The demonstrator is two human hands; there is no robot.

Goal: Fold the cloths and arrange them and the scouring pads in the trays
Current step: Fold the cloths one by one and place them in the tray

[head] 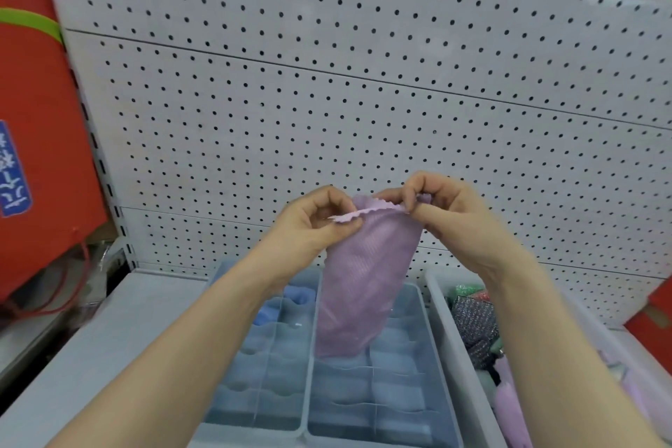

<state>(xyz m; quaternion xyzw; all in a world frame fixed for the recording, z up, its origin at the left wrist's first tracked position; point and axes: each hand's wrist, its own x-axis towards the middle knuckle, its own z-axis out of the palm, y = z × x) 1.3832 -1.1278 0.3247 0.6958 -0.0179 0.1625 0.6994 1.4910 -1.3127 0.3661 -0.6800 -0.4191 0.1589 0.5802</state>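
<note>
Pinching the lilac cloth (363, 284) along its top edge are left hand (312, 225) and right hand (449, 213).

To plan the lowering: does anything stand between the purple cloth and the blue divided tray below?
Nothing visible does. The purple cloth, pinched by the left hand and the right hand, hangs over the blue divided tray.
</note>
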